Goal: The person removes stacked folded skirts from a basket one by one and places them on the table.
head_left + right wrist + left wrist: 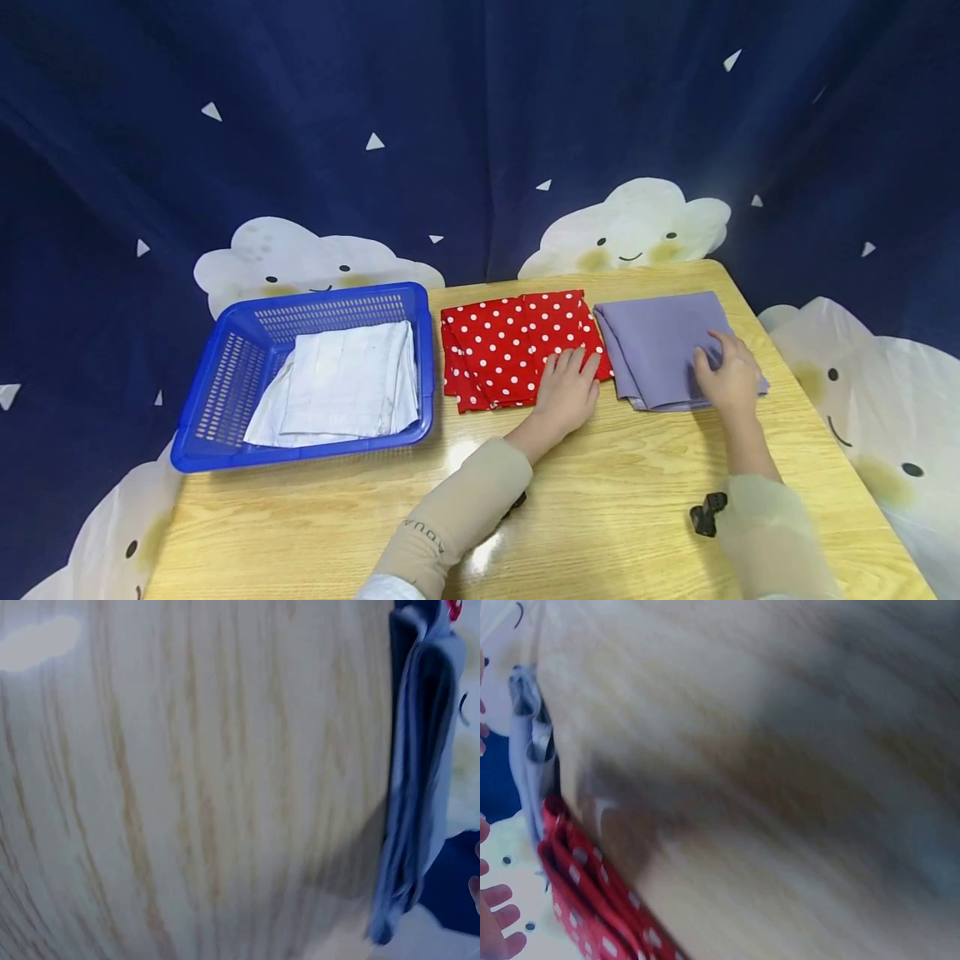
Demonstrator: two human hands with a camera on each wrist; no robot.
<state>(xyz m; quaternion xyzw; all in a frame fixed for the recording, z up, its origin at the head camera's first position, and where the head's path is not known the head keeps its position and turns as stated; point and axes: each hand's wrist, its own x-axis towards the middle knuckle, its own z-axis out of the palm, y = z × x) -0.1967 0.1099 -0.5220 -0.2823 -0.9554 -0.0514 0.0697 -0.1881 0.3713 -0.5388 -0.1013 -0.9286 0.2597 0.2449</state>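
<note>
In the head view a folded red cloth with white dots (498,354) lies at the middle of the table's far side. My left hand (567,394) is over its near right corner, fingers spread and fairly straight. To the right lies a folded purple cloth (652,342), its left edge close beside the red one. Over its right part is my right hand (731,375), thumb and fingers apart with nothing between them. The left wrist view shows the layered edge of the red cloth (592,885); the right wrist view shows the purple cloth's folded edge (420,765).
A blue plastic basket (198,400) stands at the left of the wooden table (600,500), with folded white cloth (345,383) inside. Behind the table hangs a dark blue curtain (450,100) with clouds and small white triangles. Small black devices (705,515) sit at my wrists.
</note>
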